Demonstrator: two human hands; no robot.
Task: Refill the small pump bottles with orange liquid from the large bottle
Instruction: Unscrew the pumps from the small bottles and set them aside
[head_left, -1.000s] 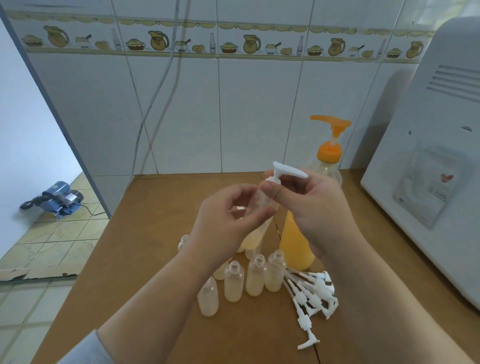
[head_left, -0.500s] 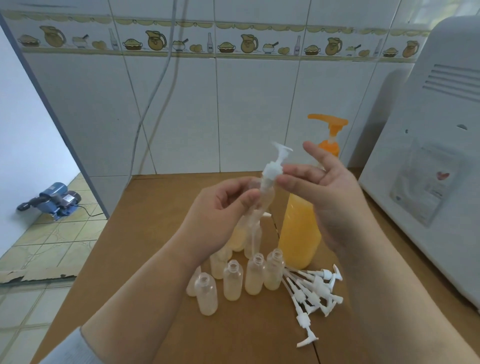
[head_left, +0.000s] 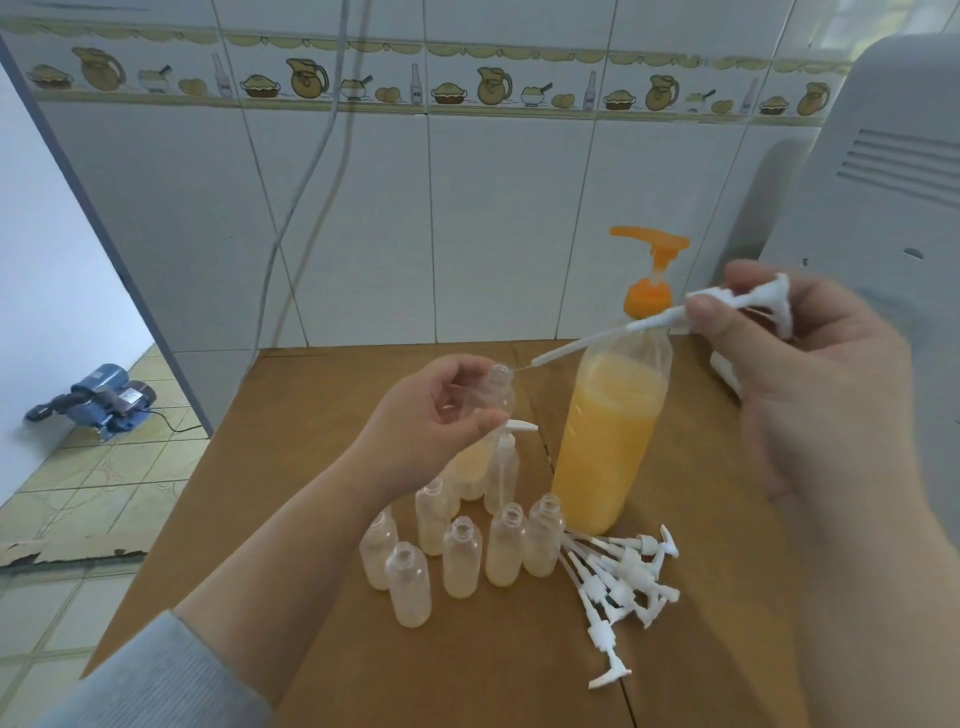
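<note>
My left hand (head_left: 434, 421) grips a small clear bottle (head_left: 496, 395), upright above the table with its mouth uncovered. My right hand (head_left: 800, 374) holds a white pump head (head_left: 737, 304) up to the right; its dip tube (head_left: 582, 345) slants down-left and its tip sits just outside the bottle's mouth. The large bottle (head_left: 610, 436) with an orange pump stands behind, about two-thirds full of orange liquid. Several small uncapped bottles (head_left: 462, 556) cluster in front, and one capped small bottle (head_left: 503, 467) stands among them.
A pile of loose white pump heads (head_left: 623, 582) lies right of the small bottles on the brown table (head_left: 311, 415). A large white appliance (head_left: 883, 182) fills the right side. Tiled wall behind; the floor with a blue pump machine (head_left: 98, 400) lies left.
My right hand has pulled the pump head out of the small bottle and swung it up and right. My left hand has lowered slightly with the bottle.
</note>
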